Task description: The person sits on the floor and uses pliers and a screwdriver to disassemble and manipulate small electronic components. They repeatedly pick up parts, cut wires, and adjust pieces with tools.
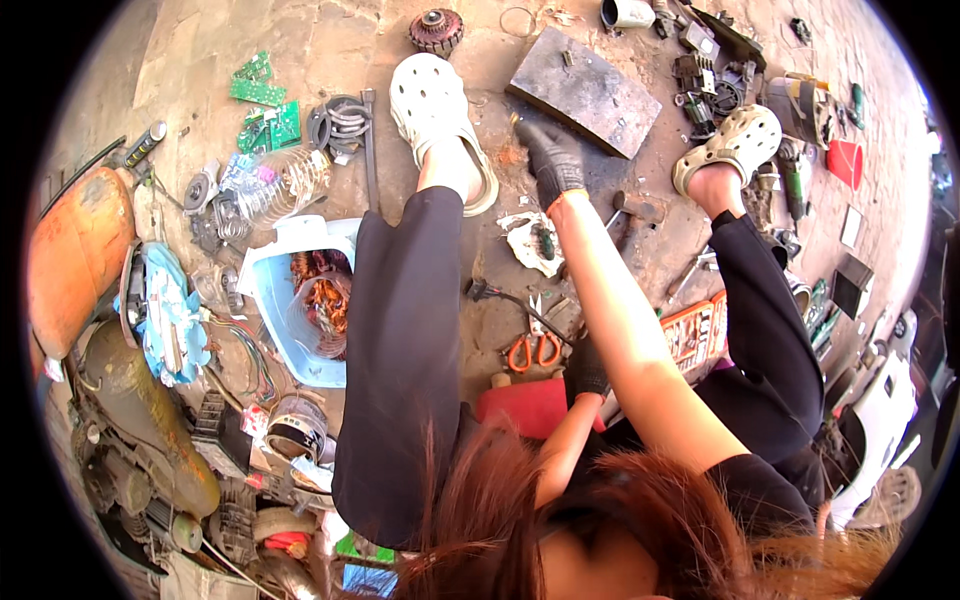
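My right hand [552,162], in a dark glove, reaches forward to the left edge of a flat dark metal block [585,92]. Its fingers are closed, and a tiny brass-coloured bit shows at their tips, too small to name. Closer to me, my gloved left hand [588,370] is beside a red object [525,405]. A black cord or rod [520,302] runs up to that hand; whether it is held is hidden. Orange-handled scissors [534,345] lie just left of it. A hammer [640,207] rests right of my right forearm.
A blue tub [268,300] with copper-coloured scrap stands left of my leg. Green circuit boards [270,122] and a coil of cable [345,125] lie beyond. An orange tool case [690,335] is between my legs. Metal parts [715,85] crowd the far right. An orange tank [82,262] is far left.
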A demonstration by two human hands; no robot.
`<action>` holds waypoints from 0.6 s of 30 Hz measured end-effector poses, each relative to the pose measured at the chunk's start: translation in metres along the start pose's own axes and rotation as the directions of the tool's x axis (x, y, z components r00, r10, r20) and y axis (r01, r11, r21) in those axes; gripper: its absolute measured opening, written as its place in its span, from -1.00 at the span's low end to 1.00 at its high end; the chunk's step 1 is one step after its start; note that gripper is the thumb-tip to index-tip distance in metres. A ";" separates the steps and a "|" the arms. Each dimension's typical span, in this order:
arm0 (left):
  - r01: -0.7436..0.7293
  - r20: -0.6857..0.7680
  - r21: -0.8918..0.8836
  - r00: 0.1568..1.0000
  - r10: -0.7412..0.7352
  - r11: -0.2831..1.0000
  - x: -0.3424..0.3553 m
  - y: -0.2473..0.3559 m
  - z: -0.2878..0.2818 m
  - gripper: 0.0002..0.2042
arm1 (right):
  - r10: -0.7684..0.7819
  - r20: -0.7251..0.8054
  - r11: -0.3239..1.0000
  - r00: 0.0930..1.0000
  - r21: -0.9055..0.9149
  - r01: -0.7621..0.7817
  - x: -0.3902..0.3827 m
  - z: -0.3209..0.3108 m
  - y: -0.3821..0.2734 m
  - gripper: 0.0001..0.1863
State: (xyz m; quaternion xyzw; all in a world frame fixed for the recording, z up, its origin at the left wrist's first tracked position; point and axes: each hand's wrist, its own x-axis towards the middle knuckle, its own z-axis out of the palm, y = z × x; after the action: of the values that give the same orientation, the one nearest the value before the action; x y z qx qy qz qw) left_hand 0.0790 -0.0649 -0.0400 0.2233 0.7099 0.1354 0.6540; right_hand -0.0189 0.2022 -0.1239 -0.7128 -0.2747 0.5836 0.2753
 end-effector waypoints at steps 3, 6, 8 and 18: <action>-0.008 0.055 0.046 0.998 0.006 0.999 -0.003 -0.010 0.008 -0.71 | -0.484 -0.232 0.849 0.844 -0.357 0.389 0.014 -0.018 -0.040 -0.65; -0.041 0.032 0.039 0.999 0.040 0.998 -0.001 -0.005 0.009 -0.71 | -0.636 -0.248 0.687 0.730 -0.612 0.391 0.039 -0.023 -0.054 -0.67; -0.061 0.009 0.029 0.998 0.061 0.998 -0.001 -0.001 0.008 -0.72 | -0.693 -0.186 0.571 0.696 -0.731 0.373 0.050 -0.028 -0.052 -0.64; 0.016 0.055 0.056 0.998 -0.019 0.998 -0.009 0.018 -0.007 -0.73 | -0.597 -0.100 0.677 0.796 -0.596 0.433 -0.023 -0.102 0.027 -0.74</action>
State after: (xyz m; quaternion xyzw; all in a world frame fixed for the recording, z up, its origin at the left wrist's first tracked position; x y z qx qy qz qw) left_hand 0.0748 -0.0533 -0.0229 0.2387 0.6969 0.1038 0.6683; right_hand 0.0793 0.1595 -0.1100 -0.7289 -0.5771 0.2681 0.2524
